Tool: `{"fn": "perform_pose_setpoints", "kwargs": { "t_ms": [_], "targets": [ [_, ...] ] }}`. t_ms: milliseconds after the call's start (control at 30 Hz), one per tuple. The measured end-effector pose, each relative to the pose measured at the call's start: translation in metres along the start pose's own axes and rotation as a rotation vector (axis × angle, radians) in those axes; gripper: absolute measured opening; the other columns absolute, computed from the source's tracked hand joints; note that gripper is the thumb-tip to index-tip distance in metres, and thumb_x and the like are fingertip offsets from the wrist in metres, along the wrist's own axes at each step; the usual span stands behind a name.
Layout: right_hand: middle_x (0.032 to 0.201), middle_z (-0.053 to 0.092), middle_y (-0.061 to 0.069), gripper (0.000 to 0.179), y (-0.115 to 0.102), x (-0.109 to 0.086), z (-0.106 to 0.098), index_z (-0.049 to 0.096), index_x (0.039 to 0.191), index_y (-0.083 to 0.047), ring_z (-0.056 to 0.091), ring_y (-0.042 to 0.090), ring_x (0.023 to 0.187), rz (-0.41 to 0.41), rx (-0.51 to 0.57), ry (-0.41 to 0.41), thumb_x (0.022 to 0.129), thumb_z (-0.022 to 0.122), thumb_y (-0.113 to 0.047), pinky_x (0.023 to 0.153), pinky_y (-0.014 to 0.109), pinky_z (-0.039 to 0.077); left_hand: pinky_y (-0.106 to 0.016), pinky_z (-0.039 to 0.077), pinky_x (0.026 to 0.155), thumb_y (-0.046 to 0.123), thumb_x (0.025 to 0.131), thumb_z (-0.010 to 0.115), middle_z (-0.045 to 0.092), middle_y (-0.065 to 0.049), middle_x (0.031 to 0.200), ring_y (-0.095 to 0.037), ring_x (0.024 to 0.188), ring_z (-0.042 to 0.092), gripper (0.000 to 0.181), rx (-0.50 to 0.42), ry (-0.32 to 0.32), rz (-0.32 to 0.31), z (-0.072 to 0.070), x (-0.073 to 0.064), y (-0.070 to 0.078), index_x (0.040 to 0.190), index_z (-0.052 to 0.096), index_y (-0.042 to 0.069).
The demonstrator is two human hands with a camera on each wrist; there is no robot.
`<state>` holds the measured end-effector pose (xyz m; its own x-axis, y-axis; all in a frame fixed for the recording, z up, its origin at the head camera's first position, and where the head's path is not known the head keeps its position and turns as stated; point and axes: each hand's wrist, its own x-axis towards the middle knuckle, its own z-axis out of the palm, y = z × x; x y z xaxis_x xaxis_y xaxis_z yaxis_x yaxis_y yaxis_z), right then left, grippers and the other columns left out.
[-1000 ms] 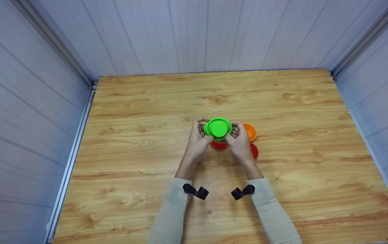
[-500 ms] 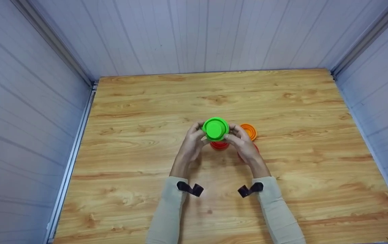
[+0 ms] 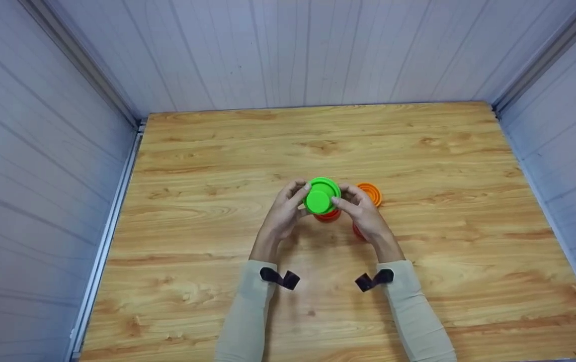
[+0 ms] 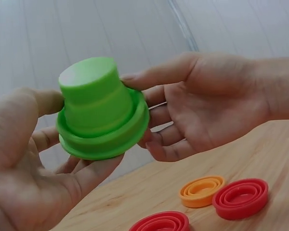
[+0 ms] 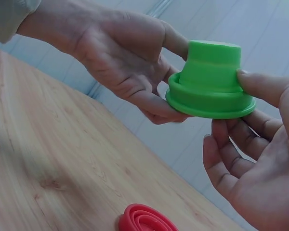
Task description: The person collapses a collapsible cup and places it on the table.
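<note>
A bright green collapsible cup (image 3: 319, 200) is held up above the table, its narrow round end facing up and its wide rim underneath. In both wrist views the stepped middle section of the green cup (image 4: 97, 108) stands out from the rim. My left hand (image 3: 281, 213) grips it from the left, thumb on the side wall and fingers under the rim. From the other side my right hand (image 3: 366, 215) pinches it, thumb (image 5: 260, 86) against the wall and fingers below the rim.
Flattened on the wooden table (image 3: 192, 201) lie an orange collapsible cup (image 4: 201, 191), a red one (image 4: 241, 198) touching or close beside it, and another red one (image 4: 161, 224) nearer. Pale panel walls (image 3: 288, 55) stand at the back and sides.
The hands and forearms have spread slightly apart, and the thumbs have shifted from the cup's near edge to its sides. The green cup has tilted, its narrow end now toward the lower left.
</note>
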<state>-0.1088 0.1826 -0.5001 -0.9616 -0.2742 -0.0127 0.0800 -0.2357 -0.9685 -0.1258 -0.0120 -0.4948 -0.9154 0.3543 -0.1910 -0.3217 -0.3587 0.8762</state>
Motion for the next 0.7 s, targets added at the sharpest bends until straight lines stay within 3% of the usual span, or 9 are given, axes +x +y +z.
{"fn": "perform_pose_setpoints", "kwargs": {
  "t_ms": [333, 533, 700],
  "targets": [
    [0.103, 0.067, 0.001, 0.024, -0.002, 0.000, -0.003, 0.057, 0.115, 0.000, 0.061, 0.013, 0.097, 0.002, -0.031, 0.002, 0.093, 0.060, -0.010, 0.092, 0.027, 0.048, -0.035, 0.056, 0.079, 0.018, 0.098, 0.052, 0.052, -0.008, 0.114, -0.016, 0.101, 0.054, 0.025, 0.015, -0.107, 0.009, -0.004, -0.002, 0.003, 0.117, 0.052, 0.001],
    [0.097, 0.065, 0.001, 0.019, -0.006, -0.001, -0.005, 0.059, 0.110, -0.002, 0.060, 0.013, 0.092, 0.010, -0.088, -0.047, 0.092, 0.061, -0.010, 0.087, 0.025, 0.049, -0.032, 0.056, 0.075, 0.010, 0.095, 0.052, 0.053, -0.008, 0.105, -0.015, 0.088, 0.059, 0.015, 0.023, -0.193, -0.003, -0.008, -0.005, 0.007, 0.108, 0.053, 0.001],
    [0.096, 0.064, 0.001, 0.015, -0.008, -0.002, -0.005, 0.059, 0.105, -0.003, 0.059, 0.013, 0.090, 0.012, -0.133, -0.073, 0.092, 0.061, -0.011, 0.084, 0.025, 0.049, -0.026, 0.056, 0.070, 0.008, 0.095, 0.054, 0.054, -0.007, 0.100, -0.013, 0.082, 0.060, 0.013, 0.083, -0.237, -0.007, -0.006, -0.006, 0.010, 0.104, 0.052, 0.001]
  ]
}}
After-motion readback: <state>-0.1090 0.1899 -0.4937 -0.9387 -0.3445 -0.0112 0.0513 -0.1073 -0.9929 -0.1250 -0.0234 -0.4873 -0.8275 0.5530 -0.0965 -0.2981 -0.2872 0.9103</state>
